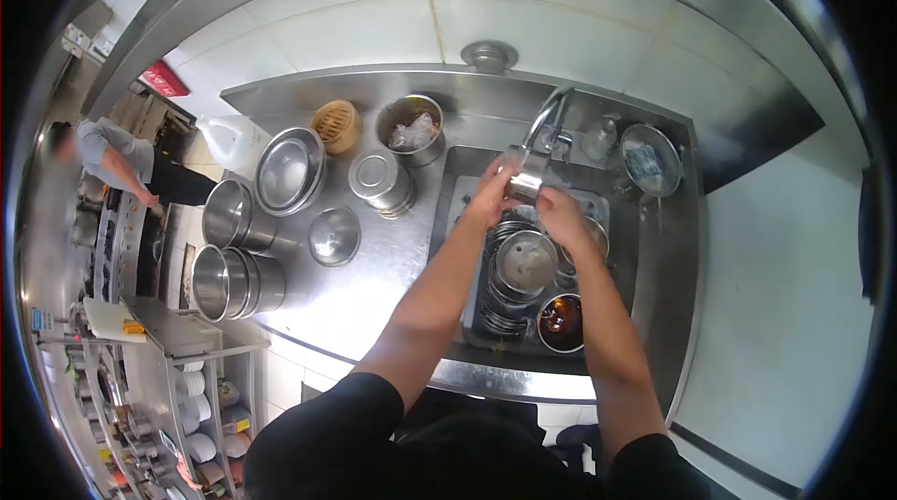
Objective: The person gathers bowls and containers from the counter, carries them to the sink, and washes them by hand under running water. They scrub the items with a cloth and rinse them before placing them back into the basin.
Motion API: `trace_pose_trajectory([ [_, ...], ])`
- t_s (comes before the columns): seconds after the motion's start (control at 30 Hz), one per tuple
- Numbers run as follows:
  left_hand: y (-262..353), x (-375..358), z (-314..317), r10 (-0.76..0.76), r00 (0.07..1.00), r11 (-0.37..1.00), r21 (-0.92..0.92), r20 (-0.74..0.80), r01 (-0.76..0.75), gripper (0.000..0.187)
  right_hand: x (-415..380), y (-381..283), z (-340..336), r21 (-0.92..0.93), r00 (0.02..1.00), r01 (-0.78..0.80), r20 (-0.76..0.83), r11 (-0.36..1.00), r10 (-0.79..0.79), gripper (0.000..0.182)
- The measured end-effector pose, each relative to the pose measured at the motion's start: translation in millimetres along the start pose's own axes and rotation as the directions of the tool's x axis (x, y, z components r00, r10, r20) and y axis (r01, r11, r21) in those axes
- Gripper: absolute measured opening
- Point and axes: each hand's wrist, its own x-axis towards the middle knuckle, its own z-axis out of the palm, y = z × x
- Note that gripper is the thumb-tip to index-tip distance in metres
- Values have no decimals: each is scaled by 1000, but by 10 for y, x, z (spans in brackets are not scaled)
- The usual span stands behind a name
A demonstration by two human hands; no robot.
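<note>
Under the curved faucet (549,112), a small stainless steel container (528,177) is held up over the sink (628,290). My left hand (490,193) grips its left side, and my right hand (562,217) is at its lower right with fingers closed against it. Below them, a round metal bowl (525,264) sits on stacked metal dishes in a grey tub. Another metal bowl (594,236) is partly hidden behind my right forearm. Close to the sink's front, a bowl of dark reddish-brown liquid (561,321) stands beside the tub.
Left of the sink stand a pot with a plastic bag (411,131), stacked lidded tins (380,179), a bamboo steamer (336,126), metal bowls (285,173) and stacked pots (234,283). A strainer (651,161) and soap bottle (601,138) are at right. Another person (126,159) stands far left.
</note>
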Motion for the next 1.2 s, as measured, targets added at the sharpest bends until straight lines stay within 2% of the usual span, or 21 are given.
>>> trace_pose_trajectory([
  [0.03,14,25,41,164,985,937,322,-56,-138,84,-100,141,20,20,992,9,-128,1000,-6,19],
  [0.1,-16,87,-16,488,873,470,838,14,-276,96,-325,474,108,82,969,-36,-239,996,55,19],
  [0.17,158,-281,82,441,893,282,931,89,-233,103,-567,730,236,179,963,-148,-197,973,182,20],
  [0.2,167,-437,91,417,902,153,970,111,-190,103,-688,746,194,-3,982,-97,-166,995,95,22],
  [0.23,180,-591,91,393,910,18,989,129,-148,102,-798,776,221,8,977,-97,-191,995,97,23],
  [0.37,217,-1105,-59,403,897,-147,980,182,-133,97,-1272,1063,426,-19,938,-227,-272,974,214,31],
  [0.5,701,-1441,-221,652,700,-234,955,292,-181,96,-1617,1308,647,-242,918,-299,-337,923,209,38],
  [0.53,917,-1535,-208,684,686,-167,969,248,-184,95,-1662,1394,667,-290,927,-240,-351,927,130,39],
  [0.57,1117,-1619,-223,723,663,-103,979,195,-176,95,-1668,1379,598,-193,920,-314,-304,929,248,40],
  [0.63,1418,-1659,-393,841,500,-185,978,209,-98,94,-1609,1280,535,-4,889,-441,-139,897,437,42],
  [0.67,1546,-1683,-440,869,474,-141,989,143,-40,94,-1591,1385,592,-47,922,-344,-208,938,328,39],
  [0.77,1608,-1441,-909,855,518,-94,991,33,93,90,-1560,1195,437,20,917,-311,-256,950,306,35],
  [0.87,1450,-1191,-1249,778,626,-209,962,54,176,87,-1394,1105,246,39,923,-145,-355,989,149,32],
  [0.9,1393,-1087,-1452,805,572,-271,956,158,117,85,-1410,1055,133,25,906,-91,-413,996,93,31],
  [0.93,1412,-1144,-1369,801,596,-167,976,52,139,85,-1359,1039,-13,-31,875,-43,-483,999,22,30],
  [0.97,1406,-1115,-1469,810,573,-207,975,121,86,84,-1260,1019,-152,-90,840,7,-539,996,-54,29],
  [1.0,1406,-1175,-1397,805,593,-118,982,8,146,82,-1187,903,-321,-55,822,-75,-568,996,31,28],
  [1.03,1347,-1230,-1424,807,589,-82,995,31,61,85,-1084,752,-560,-12,800,-143,-590,990,108,27],
  [1.1,1172,-1282,-1359,816,577,-104,974,-31,200,91,-789,593,-1066,-94,735,-126,-677,988,29,27],
  [1.17,1125,-1193,-1403,816,578,-130,977,9,169,94,-309,754,-1486,-307,658,-54,-727,950,-197,30],
  [1.2,1114,-1202,-1464,814,581,-148,974,23,169,96,-14,816,-1680,-265,753,-166,-656,950,-52,34],
])
